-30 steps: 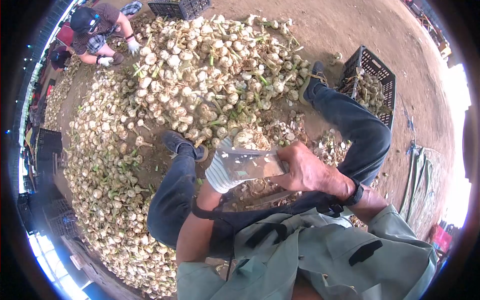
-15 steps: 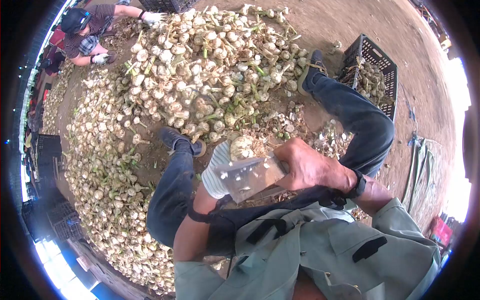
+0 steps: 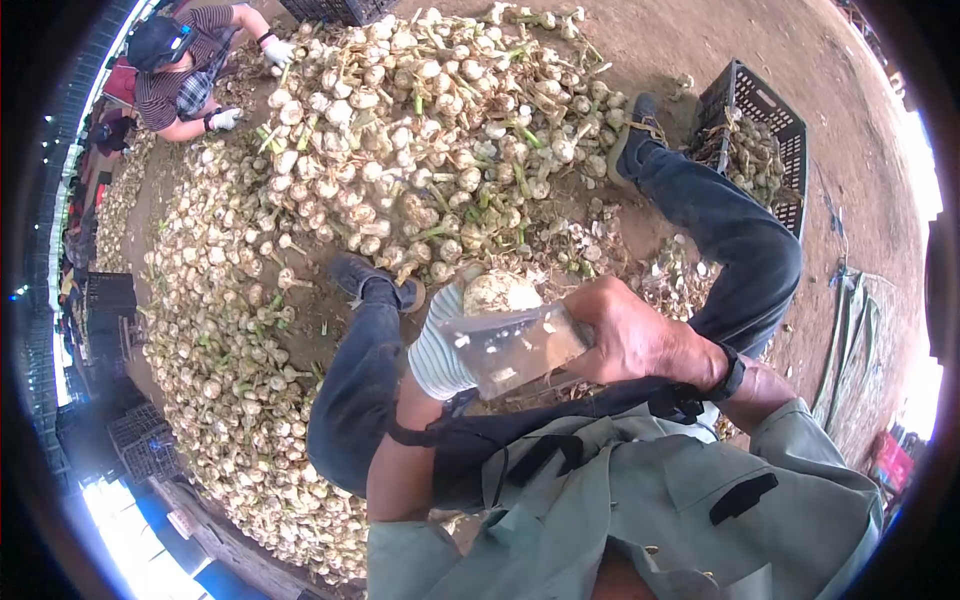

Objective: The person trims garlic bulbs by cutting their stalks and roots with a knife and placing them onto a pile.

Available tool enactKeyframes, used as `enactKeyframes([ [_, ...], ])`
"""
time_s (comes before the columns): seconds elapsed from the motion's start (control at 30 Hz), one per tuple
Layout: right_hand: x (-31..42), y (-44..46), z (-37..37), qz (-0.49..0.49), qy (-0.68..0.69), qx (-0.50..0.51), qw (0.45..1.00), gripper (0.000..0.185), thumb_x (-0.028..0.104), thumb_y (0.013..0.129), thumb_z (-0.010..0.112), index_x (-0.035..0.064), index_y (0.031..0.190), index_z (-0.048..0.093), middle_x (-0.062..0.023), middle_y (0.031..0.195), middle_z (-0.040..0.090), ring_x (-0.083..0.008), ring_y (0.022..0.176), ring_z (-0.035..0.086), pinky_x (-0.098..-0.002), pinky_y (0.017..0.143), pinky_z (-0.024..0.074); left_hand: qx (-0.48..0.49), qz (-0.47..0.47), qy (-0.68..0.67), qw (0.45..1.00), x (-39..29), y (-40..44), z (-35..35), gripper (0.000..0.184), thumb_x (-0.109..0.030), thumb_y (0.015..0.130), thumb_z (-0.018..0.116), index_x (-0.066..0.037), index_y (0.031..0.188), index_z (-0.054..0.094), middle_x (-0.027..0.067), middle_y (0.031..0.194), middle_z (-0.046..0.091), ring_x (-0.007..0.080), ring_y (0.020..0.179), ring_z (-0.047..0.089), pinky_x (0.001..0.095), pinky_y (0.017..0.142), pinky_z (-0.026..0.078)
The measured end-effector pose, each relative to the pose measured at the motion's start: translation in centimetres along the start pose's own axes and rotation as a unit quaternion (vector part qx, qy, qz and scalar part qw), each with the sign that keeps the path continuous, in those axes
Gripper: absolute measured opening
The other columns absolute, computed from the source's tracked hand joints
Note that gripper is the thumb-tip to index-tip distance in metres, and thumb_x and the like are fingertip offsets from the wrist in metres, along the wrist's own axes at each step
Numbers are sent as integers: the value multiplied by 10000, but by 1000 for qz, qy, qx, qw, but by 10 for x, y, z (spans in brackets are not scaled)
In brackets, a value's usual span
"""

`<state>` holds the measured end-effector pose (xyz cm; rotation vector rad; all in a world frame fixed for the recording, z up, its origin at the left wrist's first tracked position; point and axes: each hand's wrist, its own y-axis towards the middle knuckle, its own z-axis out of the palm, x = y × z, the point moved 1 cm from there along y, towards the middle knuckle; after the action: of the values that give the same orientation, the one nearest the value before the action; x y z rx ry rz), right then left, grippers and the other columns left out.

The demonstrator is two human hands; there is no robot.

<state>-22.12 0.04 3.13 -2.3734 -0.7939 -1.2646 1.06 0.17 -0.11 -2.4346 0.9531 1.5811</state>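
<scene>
My left hand (image 3: pixel 440 348), in a white and grey striped glove, is closed around a large garlic bulb (image 3: pixel 500 291). The blade hides most of its fingers. A broad-bladed knife (image 3: pixel 508 352) with pale bits stuck to its face is gripped in my bare right hand (image 3: pixel 622 332). Its blade lies across the near side of the bulb, in front of the glove; whether the edge touches the bulb I cannot tell. Beyond my hands, a big heap of garlic bulbs (image 3: pixel 400 150) with stalks spreads between and past my feet.
A black plastic crate (image 3: pixel 797 150) part-filled with garlic stands by my right foot. Cut scraps (image 3: pixel 585 243) lie between my legs. More garlic (image 3: pixel 230 370) covers the ground on the left. At upper left a co-worker (image 3: pixel 170 95) in white gloves crouches at the heap.
The view has shifted slightly. The dry root tuft that showed on the bulb's right side is no longer visible; a paler surface faces me. The co-worker's far hand has drawn back slightly.
</scene>
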Motion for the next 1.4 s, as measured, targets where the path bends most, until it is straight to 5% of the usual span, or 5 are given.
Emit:
enactKeyframes([
  [0.47,-6,-3,-2,-43,-9,10,999,255,192,638,730,-19,700,602,-186,606,580,-344,558,602,-408,516,445,-3,-456,-356,816,11,-37,14,648,-367,545,860,-44,1056,628,45,954,682,191,887,638,306,831,495],
  [0.57,-92,-16,0,247,63,-5,967,231,199,745,667,-28,726,631,-126,566,599,-195,507,588,-393,493,436,49,-232,-270,933,-27,6,-7,314,-203,975,427,42,1104,575,111,1097,652,209,942,662,334,825,557],
  [0.7,-119,-45,29,163,102,-64,979,288,265,844,573,38,672,618,-27,556,529,-142,469,544,-299,456,474,-25,64,162,984,-20,19,-3,341,-293,825,715,-38,1031,621,76,961,680,161,886,657,335,739,529],
  [1.0,-27,15,67,63,373,-201,903,496,445,869,675,-22,1032,646,-8,733,605,-77,663,504,-264,568,432,-361,-147,-560,731,3,25,46,418,-254,840,691,-15,1159,565,99,1009,652,215,852,648,341,748,547],
  [1.4,-15,15,1,169,270,-187,929,439,426,876,665,-12,870,640,16,583,505,-57,452,440,-239,396,349,-287,-191,-407,846,30,21,9,367,-114,837,655,20,1153,524,93,825,605,171,678,608,278,607,552],
])
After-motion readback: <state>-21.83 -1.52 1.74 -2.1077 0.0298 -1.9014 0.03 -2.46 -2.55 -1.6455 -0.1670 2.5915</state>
